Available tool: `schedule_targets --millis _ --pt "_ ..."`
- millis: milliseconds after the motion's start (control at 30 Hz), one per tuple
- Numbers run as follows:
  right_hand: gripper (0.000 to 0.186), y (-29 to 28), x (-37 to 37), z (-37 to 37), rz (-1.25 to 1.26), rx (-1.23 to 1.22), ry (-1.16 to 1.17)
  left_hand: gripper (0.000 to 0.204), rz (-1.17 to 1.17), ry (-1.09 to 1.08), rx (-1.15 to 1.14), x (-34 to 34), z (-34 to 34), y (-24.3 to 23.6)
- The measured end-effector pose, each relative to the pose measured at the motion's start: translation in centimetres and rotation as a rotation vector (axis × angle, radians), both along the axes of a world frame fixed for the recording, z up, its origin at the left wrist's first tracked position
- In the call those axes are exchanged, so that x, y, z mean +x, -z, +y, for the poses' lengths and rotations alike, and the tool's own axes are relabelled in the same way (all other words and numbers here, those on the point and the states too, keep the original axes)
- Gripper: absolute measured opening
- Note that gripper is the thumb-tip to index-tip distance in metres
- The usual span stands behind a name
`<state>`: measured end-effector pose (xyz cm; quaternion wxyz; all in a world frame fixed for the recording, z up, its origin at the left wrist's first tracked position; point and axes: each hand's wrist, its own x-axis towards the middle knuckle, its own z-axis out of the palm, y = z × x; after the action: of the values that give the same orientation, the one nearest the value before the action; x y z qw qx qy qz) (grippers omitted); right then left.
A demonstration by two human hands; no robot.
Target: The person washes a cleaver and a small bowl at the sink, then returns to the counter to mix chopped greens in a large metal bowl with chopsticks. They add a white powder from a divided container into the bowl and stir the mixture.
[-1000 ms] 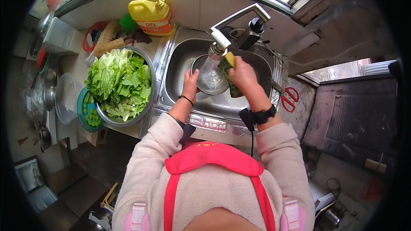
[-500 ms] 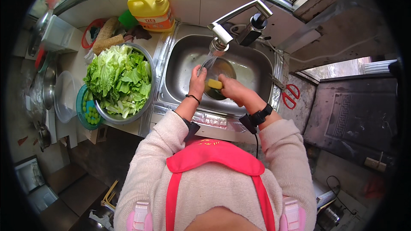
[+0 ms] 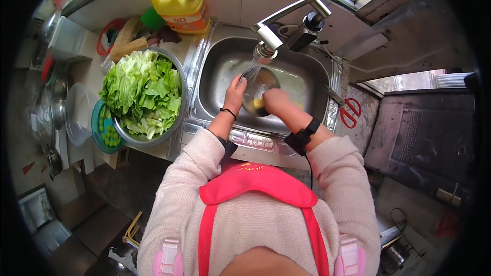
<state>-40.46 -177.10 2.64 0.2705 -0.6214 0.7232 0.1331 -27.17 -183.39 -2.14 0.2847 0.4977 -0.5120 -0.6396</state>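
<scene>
In the sink [image 3: 217,64], my left hand [image 3: 233,93] grips the rim of a round metal bowl [image 3: 267,78], held tilted below the tap's spout [image 3: 267,36]. Water streams from the spout over the bowl. My right hand [image 3: 275,102], blurred by motion, is inside the bowl with a yellow scrub sponge [image 3: 259,102] in its fingers, mostly hidden by the hand.
A big bowl of leafy greens [image 3: 140,92] stands left of the sink beside a teal colander [image 3: 104,147] of green pieces. A yellow pump jug [image 3: 181,10] stands at the back left. Red-handled scissors [image 3: 349,112] lie at the sink's right edge, next to a dark panel [image 3: 411,138].
The bowl has tilted. My right hand has brought the sponge down and left, from beside the spout into the bowl, and is now blurred. My left hand has moved slightly right.
</scene>
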Motion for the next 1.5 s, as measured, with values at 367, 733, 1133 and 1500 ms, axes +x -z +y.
schedule_targets --millis 367,733,1133,1500 --pt "0.020 1.2 0.6 -3.8 -0.649 -0.160 0.098 0.054 -0.070 -0.004 -0.113 -0.4 -2.5 0.4" --pt "0.010 1.7 -1.2 -6.6 -0.635 -0.971 0.192 0.040 0.159 0.111 0.390 0.1 -3.4 1.1" --pt "0.021 0.9 -2.1 -5.9 -0.220 -0.301 0.466 0.057 0.041 -0.047 0.124 -0.6 -2.0 2.1" --pt "0.020 2.5 -1.8 -4.6 -0.271 -0.098 0.458 0.060 0.038 -0.006 0.270 0.7 -2.9 2.5"
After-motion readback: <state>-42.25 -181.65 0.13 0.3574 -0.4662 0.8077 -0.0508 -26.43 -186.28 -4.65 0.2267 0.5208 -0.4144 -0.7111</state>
